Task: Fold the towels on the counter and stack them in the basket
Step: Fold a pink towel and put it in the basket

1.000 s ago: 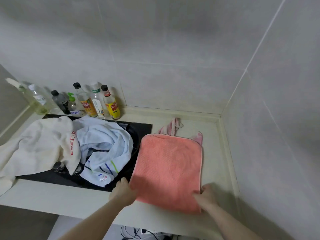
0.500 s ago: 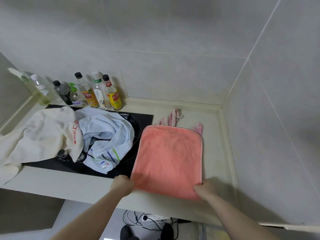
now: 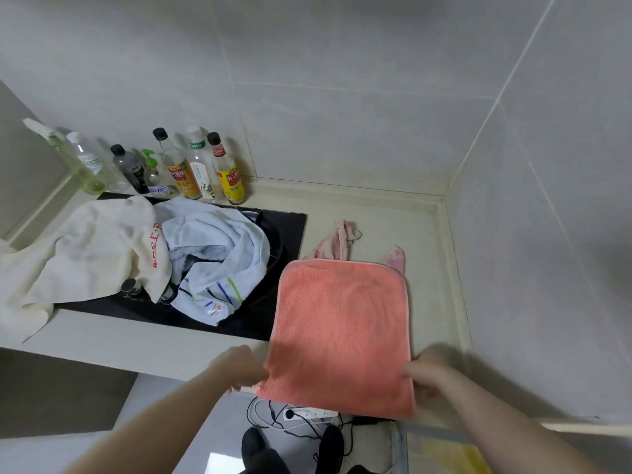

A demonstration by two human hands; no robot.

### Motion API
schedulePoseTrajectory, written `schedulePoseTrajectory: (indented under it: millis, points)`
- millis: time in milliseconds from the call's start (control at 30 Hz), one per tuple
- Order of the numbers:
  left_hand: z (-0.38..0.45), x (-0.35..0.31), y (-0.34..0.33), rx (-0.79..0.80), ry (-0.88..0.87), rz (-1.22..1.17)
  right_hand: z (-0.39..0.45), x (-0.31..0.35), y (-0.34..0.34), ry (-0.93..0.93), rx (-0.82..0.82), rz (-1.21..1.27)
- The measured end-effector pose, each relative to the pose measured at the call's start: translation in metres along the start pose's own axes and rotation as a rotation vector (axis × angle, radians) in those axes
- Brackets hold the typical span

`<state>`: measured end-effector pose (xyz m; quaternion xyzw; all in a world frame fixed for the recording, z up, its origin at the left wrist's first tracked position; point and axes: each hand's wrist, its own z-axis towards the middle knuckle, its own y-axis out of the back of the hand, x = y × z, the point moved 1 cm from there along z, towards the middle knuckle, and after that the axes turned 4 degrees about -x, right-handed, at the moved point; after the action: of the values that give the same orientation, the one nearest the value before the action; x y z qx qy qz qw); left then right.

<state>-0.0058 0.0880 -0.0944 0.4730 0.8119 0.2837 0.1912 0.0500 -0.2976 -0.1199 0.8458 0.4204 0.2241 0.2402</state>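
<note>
So we've got the salmon-orange waffle-weave towel lying flat on the cream stone surface, its near edge hanging past the front lip. Our left hand pinches the near left corner, fingers curled around the cloth, and our right hand grips the near right corner the same way. Peeking out from under the far edge is a crumpled pink patterned rag. Over on the black glass cooktop sit a rumpled pale blue towel with coloured stripes and a cream towel with red lettering, touching each other, both unfolded. A row of plastic condiment bottles stands along the back wall. We can't see any basket from this angle.
</note>
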Motion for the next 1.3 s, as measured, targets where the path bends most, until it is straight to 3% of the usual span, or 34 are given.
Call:
schedulePoseTrajectory:
  millis: [100,200,367,633,867,1000,1067,1300]
  points:
    - [0.008,-0.022,0.037,-0.21,-0.113,0.041,0.007,0.022,0.025,0.094,-0.287,0.025]
    - [0.019,-0.052,0.071,-0.313,-0.225,-0.037,0.01,0.05,0.04,0.215,-0.388,0.092]
    - [0.052,-0.093,0.109,-0.41,-0.33,-0.13,0.029,0.095,0.059,0.349,-0.411,0.086]
    - [0.111,-0.134,0.134,-0.415,-0.332,-0.042,0.08,0.14,0.071,0.444,-0.439,-0.073]
    - [0.136,-0.141,0.108,-0.285,-0.342,0.044,0.114,0.137,0.063,0.428,-0.429,-0.13]
    - [0.139,-0.146,0.107,-0.37,-0.378,0.04,0.116,0.136,0.062,0.444,-0.468,-0.239]
    - [0.141,-0.148,0.109,-0.325,-0.397,0.031,0.12,0.136,0.062,0.429,-0.467,-0.259]
    - [0.143,-0.148,0.115,-0.381,-0.34,0.062,0.127,0.141,0.058,0.448,-0.441,-0.209]
